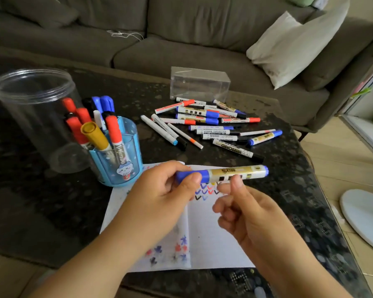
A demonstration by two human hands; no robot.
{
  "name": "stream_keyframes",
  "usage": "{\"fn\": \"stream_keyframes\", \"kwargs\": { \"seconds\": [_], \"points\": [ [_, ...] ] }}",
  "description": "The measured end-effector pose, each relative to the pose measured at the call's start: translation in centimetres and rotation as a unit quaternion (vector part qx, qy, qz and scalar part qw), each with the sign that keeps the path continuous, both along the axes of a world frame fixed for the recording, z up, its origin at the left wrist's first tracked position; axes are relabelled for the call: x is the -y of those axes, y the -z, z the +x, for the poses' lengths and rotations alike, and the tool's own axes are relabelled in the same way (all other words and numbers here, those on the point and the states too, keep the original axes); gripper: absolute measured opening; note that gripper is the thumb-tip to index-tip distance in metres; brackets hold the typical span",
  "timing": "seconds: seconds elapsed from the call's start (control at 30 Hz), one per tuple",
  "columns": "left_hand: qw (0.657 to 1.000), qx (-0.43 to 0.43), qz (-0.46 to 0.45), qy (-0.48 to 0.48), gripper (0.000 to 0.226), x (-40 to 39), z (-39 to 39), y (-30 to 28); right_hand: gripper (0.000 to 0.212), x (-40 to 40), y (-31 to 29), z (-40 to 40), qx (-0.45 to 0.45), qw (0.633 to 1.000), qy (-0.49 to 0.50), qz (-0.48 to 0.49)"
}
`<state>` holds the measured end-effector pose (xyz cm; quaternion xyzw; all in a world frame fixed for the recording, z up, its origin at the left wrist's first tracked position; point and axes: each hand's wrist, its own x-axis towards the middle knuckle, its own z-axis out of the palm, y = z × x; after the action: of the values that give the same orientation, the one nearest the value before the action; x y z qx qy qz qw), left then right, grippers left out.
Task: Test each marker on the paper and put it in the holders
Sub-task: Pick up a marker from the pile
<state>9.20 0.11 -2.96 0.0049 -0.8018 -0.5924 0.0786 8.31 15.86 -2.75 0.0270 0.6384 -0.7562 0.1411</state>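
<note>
We hold one blue marker [222, 173] level above the paper [215, 229], its long axis running left to right across the view, roughly parallel to the paper's far edge. The blue cap points toward the blue holder [119, 166]; the blue tail end points away from it. The left hand [159, 196] grips the cap, thumb and fingers curled round it. The right hand [241, 214] pinches the gold-and-white barrel just beyond the cap, between thumb tip and forefinger, the other fingers loosely curled. We judge that the cap is either about to be pulled off or has just been pressed on; the picture does not settle which.

What could go wrong from here, in our judgement:
- The right hand's grip is a light fingertip pinch; a stiff cap could make the barrel slip or jerk free and drop onto the paper.
- A sudden release of the cap could swing the tip across the rows of test marks [205, 191], or onto skin.
- The blue holder, just left of the paper, is already crowded; forcing another marker in could tip it against the clear round jar [37, 117] behind it.

Beyond the paper, the untested marker pile [209, 123] lies on the dark bench [289, 175], near a clear rectangular box [199, 83].
</note>
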Motion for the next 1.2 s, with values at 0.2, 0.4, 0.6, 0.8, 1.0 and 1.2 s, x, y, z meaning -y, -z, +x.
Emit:
{"fn": "stream_keyframes", "kwargs": {
  "seconds": [0.2, 0.4, 0.6, 0.8, 1.0, 1.2],
  "points": [
    [0.991, -0.064, -0.088, -0.078, 0.015, 2.8, -0.1, -0.5, 0.017, 0.0, 0.0, 0.3, -0.316, 0.872, 0.05, 0.369],
    [0.977, -0.1, -0.175, -0.074, 0.017, 4.4, 0.7, -0.5, 0.033, 5.1, -0.7, -2.0, -0.444, 0.766, -0.074, 0.459],
    [0.965, -0.127, -0.179, -0.141, 0.035, 7.5, 0.8, -0.2, 0.012, 8.4, -2.9, -3.8, -0.449, 0.782, -0.062, 0.428],
    [0.941, -0.086, -0.277, -0.176, 0.026, 8.7, 0.8, 0.7, 0.011, 9.7, -6.9, -5.7, -0.397, 0.877, 0.055, 0.264],
    [0.946, -0.032, -0.267, -0.179, 0.027, 8.7, 1.0, 0.4, 0.012, 12.5, -6.4, -7.7, -0.397, 0.852, 0.009, 0.342],
    [0.952, -0.016, -0.248, -0.177, 0.029, 8.5, 0.7, 0.6, 0.016, 13.8, -3.2, -9.0, -0.36, 0.804, -0.094, 0.464]
  ]
}}
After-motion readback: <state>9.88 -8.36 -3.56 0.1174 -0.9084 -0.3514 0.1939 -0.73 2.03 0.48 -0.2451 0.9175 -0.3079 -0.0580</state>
